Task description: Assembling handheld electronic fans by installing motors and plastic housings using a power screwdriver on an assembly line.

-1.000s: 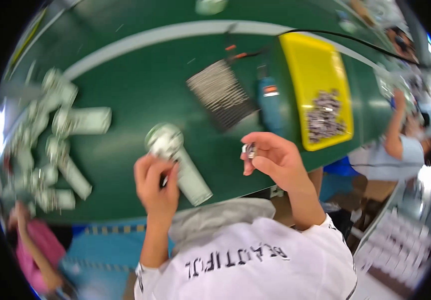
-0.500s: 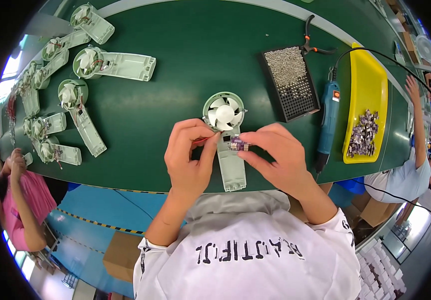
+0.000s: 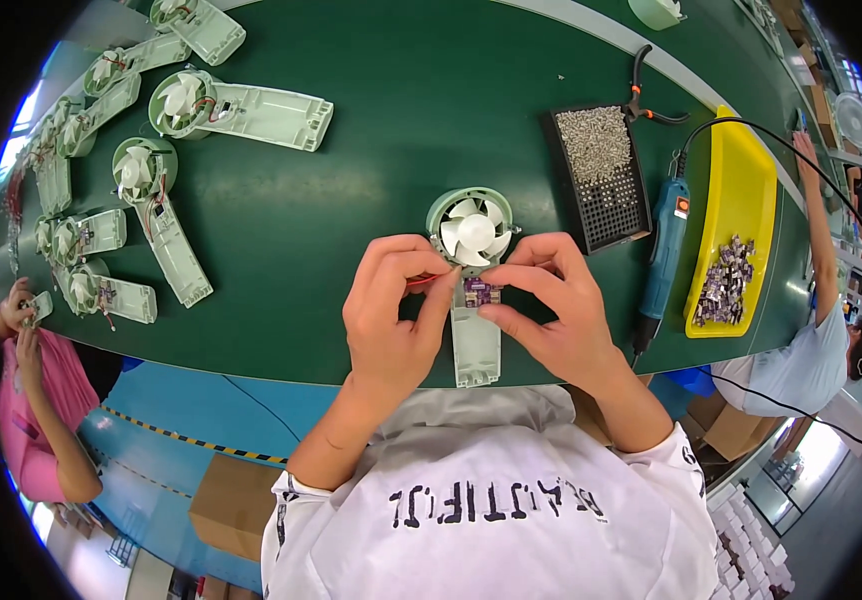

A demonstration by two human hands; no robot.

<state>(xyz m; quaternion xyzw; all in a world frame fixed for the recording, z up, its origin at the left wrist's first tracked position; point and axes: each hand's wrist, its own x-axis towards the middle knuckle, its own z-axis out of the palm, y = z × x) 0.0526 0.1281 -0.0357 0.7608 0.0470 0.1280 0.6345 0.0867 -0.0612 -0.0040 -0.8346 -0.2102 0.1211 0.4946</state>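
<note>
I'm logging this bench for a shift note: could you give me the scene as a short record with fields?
Left hand: fingers pinching red wires
Right hand: thumb and forefinger on a purple circuit board
Centre: pale green fan body, white blades showing
Right side: black tray of small metal pieces, pliers, blue electric screwdriver, yellow tray holding more boards
Left side: other fan bodies
Nearby: a co-worker on each side

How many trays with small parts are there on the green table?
2: the black tray of metal pieces, ahead of the right hand and to its right, and the yellow tray of small circuit boards, farther right. Others may be hidden.
</note>
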